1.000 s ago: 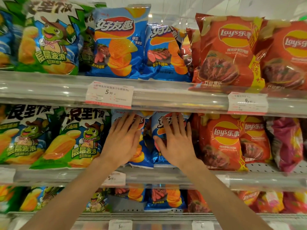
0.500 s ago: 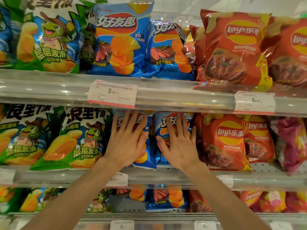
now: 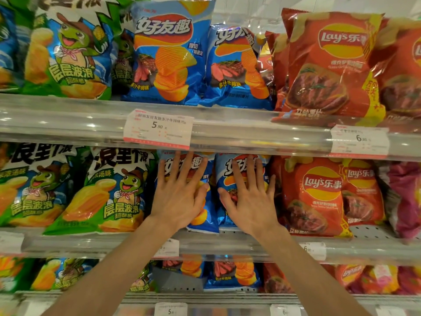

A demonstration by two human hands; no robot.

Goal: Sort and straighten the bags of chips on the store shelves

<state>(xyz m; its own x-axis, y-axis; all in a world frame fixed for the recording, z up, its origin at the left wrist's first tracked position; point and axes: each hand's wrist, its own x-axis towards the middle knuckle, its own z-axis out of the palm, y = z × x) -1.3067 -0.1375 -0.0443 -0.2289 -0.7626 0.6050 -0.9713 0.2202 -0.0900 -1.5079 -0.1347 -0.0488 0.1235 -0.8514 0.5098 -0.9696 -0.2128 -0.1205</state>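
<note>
Two blue chip bags stand side by side on the middle shelf (image 3: 227,244). My left hand (image 3: 180,197) lies flat with fingers spread on the left blue bag (image 3: 206,221). My right hand (image 3: 250,197) lies flat, fingers spread, on the right blue bag (image 3: 265,176). Neither hand grips a bag; both palms press against the fronts. Green bags with a turtle figure (image 3: 109,192) stand to the left, and red Lay's bags (image 3: 316,197) to the right on the same shelf.
The upper shelf (image 3: 227,131) carries green, blue (image 3: 168,53) and red (image 3: 332,65) bags behind a clear rail with price tags (image 3: 158,128). A lower shelf holds more bags of the same kinds. Pink bags (image 3: 407,197) show at the far right.
Both hands have slid a little down the blue bags and spread flatter. The view has shifted slightly left and down.
</note>
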